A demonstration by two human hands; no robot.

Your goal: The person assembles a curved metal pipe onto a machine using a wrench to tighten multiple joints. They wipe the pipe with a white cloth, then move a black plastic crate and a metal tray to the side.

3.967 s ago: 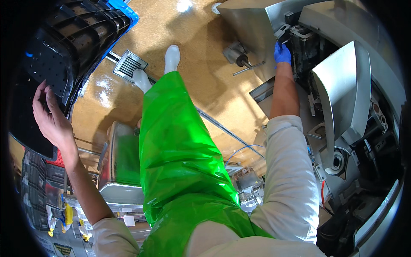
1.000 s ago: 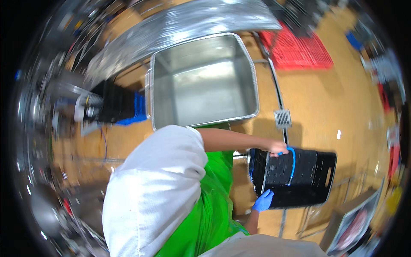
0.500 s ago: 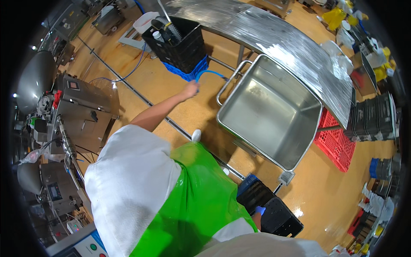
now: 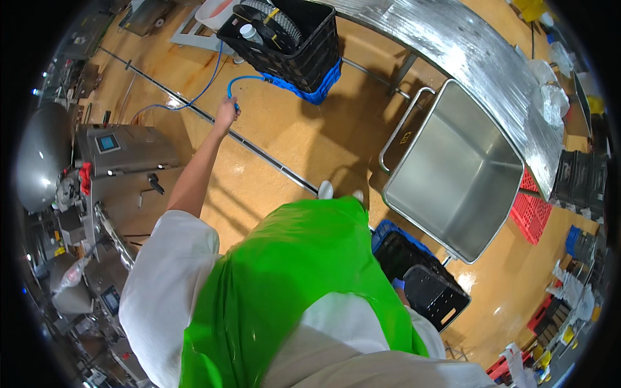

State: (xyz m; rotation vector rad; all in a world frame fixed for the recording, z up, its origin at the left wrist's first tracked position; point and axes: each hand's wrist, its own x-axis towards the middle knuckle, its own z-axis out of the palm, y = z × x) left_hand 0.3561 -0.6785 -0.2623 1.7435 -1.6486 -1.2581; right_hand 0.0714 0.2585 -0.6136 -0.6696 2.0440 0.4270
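Note:
My left hand (image 4: pixel 226 113) reaches out at the left, its fingers closed round the end of a thin blue curved piece (image 4: pixel 234 83). Whether that piece is a hook or stiff hose I cannot tell. Its dark far tip reaches the blue base (image 4: pixel 317 92) under a tall black crate (image 4: pixel 304 64). Inside that crate are a coiled grey ribbed hose (image 4: pixel 275 22) and a white-capped bottle (image 4: pixel 249 32). At my right side, my right hand (image 4: pixel 402 294) is at the edge of a tilted black crate (image 4: pixel 430 294), a blue patch at its fingers. My apron and sleeve partly hide it.
A deep steel tub (image 4: pixel 446 168) with a side handle stands at the right, beside a long steel table (image 4: pixel 440 39). A red crate (image 4: pixel 530 216) lies beyond it. Steel machines (image 4: pixel 129 155) line the left. A drain channel (image 4: pixel 265 158) crosses the tan floor.
My view has shifted. My left hand has moved left with the blue piece, whose tip has gone from near the tub handle to the blue base. My right hand stays at the tilted black crate.

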